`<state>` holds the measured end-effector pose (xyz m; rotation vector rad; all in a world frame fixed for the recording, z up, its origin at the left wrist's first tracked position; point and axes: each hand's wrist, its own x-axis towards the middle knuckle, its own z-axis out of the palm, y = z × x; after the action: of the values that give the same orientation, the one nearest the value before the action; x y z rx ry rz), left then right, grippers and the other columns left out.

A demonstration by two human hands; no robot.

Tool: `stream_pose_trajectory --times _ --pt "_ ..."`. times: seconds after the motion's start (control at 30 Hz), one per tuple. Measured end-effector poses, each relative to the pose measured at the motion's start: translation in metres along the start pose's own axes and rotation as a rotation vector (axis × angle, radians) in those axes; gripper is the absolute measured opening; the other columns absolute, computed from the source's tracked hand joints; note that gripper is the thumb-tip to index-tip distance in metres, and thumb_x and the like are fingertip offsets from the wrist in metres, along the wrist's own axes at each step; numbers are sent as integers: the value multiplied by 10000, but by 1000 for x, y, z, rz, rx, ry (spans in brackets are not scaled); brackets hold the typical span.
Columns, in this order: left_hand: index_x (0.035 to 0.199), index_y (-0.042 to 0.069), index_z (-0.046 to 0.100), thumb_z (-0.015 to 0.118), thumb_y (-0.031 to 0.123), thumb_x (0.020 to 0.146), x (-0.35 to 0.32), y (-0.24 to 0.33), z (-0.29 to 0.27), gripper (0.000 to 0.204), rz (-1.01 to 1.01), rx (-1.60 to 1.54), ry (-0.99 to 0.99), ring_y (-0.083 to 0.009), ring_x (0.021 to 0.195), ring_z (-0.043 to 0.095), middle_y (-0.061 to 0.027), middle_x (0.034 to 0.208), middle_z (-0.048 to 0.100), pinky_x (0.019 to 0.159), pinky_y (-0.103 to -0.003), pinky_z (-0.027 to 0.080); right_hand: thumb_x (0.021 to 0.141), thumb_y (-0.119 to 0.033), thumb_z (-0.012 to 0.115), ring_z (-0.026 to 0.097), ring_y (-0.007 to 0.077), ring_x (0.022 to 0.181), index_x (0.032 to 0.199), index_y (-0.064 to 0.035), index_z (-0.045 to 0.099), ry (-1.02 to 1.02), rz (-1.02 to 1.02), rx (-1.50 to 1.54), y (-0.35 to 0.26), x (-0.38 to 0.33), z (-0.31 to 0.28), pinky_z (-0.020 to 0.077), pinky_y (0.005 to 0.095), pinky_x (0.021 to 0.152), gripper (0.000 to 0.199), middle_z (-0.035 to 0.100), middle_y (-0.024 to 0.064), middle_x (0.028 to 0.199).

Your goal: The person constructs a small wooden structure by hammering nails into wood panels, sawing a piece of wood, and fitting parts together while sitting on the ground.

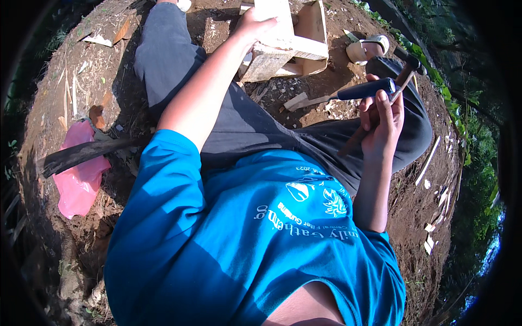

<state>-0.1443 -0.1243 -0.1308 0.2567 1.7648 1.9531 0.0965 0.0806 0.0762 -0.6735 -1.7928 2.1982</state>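
Note:
My left hand (254, 28) grips the edge of a pale wooden frame (309, 48) made of joined boards, its thumb lying across the upright board. Some of its fingers are hidden behind that board. In my right hand (382, 117) are two tools together: a chisel (365, 90) with a dark blue handle, and a hammer (403, 76) with a dark head and a brown wooden handle slanting down past the palm. The chisel's blade points left, apart from the frame, its tip by a small wood offcut (296, 101) on the ground.
I sit on brown soil (413, 217) strewn with chips, legs spread around the frame. My foot (368, 50) is beyond the right hand. At left, a dark charred stick (89, 154) lies over a pink plastic bag (81, 187). Green plants (454, 103) border the right side.

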Motion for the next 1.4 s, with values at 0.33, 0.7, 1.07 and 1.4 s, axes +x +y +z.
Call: stream_pose_trajectory --times 0.33,0.7,1.07,1.4 --pt "1280 -28 637 732 144 920 -10 10 80 411 14 -105 9 -176 994 729 -123 1170 730 842 -302 608 982 -123 678 652 67 708 1296 -7 514 -63 -41 -96 -15 -33 29 378 165 428 373 686 182 1216" --pt "1193 -16 677 637 142 904 48 -51 100 331 -12 -181 173 -182 872 724 -96 1010 731 732 -324 591 984 -121 678 728 133 821 1222 -34 529 -135 -140 -152 -35 -69 53 384 169 420 294 686 156 1189" --pt "1138 -28 644 702 241 865 7 -4 123 388 -173 11 465 -378 1046 703 -234 1089 720 943 -463 533 1001 -105 653 716 132 812 1298 -37 483 -175 -126 -127 -31 -76 25 397 154 416 349 666 190 1259" --pt "1520 -17 300 566 406 1014 -9 4 69 711 -236 271 49 -301 1265 575 -226 1405 572 1094 -428 415 1000 -109 674 685 97 795 1206 -29 524 -300 -84 -101 -19 -31 15 437 192 507 268 682 140 1195"
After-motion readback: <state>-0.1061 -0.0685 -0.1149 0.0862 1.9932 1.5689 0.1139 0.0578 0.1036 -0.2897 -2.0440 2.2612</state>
